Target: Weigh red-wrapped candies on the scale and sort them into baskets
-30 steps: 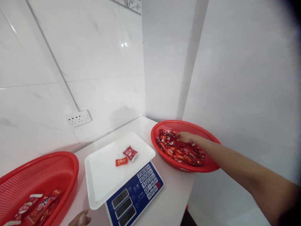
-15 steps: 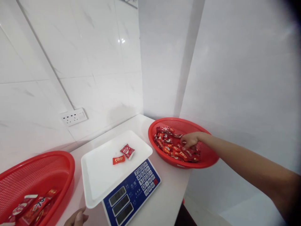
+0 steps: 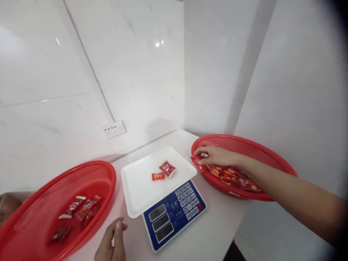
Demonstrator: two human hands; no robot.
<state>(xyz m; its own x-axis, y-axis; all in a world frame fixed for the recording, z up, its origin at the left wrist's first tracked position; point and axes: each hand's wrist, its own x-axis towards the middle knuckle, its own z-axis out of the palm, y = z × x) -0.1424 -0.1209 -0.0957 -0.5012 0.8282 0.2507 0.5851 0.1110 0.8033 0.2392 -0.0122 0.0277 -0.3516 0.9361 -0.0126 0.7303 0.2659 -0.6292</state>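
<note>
My right hand (image 3: 214, 156) reaches over the near-left rim of the right red basket (image 3: 274, 159) and is closed on a red candy packet (image 3: 198, 158). A heap of red packets (image 3: 231, 175) lies in that basket. Two red packets (image 3: 164, 171) lie on the white tray (image 3: 138, 188) of the blue-faced scale (image 3: 174, 214). My left hand (image 3: 112, 241) rests on the counter in front of the scale with its fingers loosely curled and nothing in it. Several packets (image 3: 78, 210) sit in the left red basket (image 3: 32, 217).
The white counter (image 3: 214, 232) ends in an edge at the lower right. White tiled walls close the corner behind. A wall socket (image 3: 113, 129) with a cable channel sits above the scale. Something brown (image 3: 8, 206) shows at the far left edge.
My right hand has moved from the middle of the right basket to its left rim, now holding a packet. The view has shifted, and more of my left hand shows.
</note>
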